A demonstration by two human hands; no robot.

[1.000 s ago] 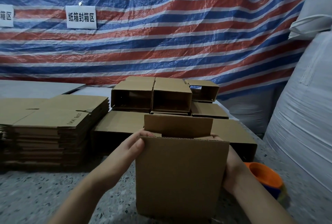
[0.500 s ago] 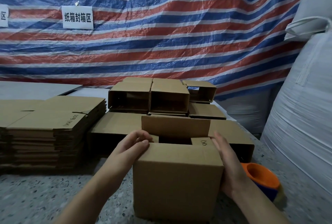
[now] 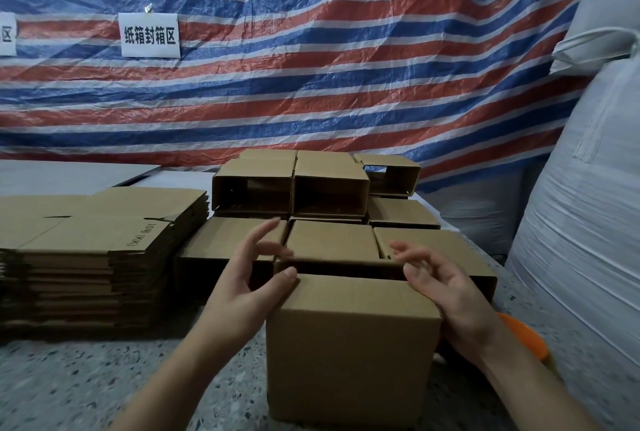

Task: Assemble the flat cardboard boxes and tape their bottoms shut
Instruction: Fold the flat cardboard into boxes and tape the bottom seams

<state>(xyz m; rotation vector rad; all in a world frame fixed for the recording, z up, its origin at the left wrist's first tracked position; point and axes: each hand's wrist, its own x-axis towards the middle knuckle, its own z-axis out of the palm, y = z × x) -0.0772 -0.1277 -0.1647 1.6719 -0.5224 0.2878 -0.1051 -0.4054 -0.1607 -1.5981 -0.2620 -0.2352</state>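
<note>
Here both hands, left and right, hovered open-fingered over the box; its far flap likely needed flat, even pressing before taping.

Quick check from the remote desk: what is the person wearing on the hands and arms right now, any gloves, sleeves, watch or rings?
Nothing is visible. The left hand and the right hand are bare, with no gloves. No rings, watch or wristband show. Both forearms are uncovered as far as the bottom edge of the head view, so no sleeve comes into sight. No tape, marks or bandages are visible on them.
</note>
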